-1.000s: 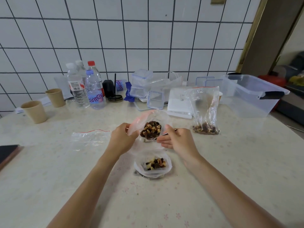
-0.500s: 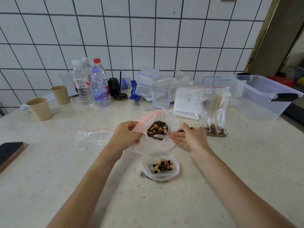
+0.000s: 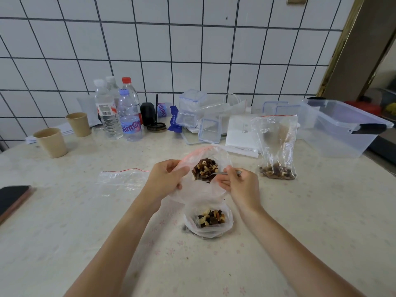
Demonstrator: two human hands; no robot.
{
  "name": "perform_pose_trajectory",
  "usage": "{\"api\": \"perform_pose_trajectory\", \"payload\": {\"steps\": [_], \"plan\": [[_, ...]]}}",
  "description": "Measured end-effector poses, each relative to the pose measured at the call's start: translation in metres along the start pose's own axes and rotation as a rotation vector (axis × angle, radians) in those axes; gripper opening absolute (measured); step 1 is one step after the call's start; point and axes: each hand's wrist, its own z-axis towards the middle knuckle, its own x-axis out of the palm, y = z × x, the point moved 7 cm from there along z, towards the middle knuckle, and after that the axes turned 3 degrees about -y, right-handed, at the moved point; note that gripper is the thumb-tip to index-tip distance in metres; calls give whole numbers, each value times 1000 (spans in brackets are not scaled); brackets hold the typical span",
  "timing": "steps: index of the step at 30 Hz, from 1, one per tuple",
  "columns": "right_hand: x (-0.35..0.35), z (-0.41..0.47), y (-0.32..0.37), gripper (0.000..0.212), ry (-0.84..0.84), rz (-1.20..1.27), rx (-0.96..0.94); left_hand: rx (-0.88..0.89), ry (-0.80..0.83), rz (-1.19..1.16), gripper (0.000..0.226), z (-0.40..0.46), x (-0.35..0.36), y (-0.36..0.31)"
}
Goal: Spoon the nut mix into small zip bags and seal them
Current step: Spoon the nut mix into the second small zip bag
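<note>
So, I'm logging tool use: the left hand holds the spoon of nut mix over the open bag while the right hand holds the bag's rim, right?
Swapped: the head view shows the right hand holding the spoon and the left hand holding the open bag by its rim.

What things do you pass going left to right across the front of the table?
Black phone → flat empty clear zip bag → left hand → right hand → upright clear bag of nuts

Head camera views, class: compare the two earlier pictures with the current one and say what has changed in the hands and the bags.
The right hand has brought its spoon into the mouth of the zip bag, over the nut mix inside. The left hand still holds the bag's rim open. The small tub of nut mix, the empty zip bag and the standing bag stayed put.
</note>
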Motion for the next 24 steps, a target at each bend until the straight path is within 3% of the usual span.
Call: {"api": "perform_pose_trajectory", "payload": {"steps": [10, 17, 24], "plan": [[-3, -1, 1, 30, 23, 102, 105, 239, -202, 139, 22, -5, -8, -8], [-11, -4, 9, 30, 51, 140, 120, 428, -358, 362, 20, -11, -13, -17], [-17, -11, 37, 31, 110, 169, 52, 361, -303, 454, 45, -16, -19, -23]]}}
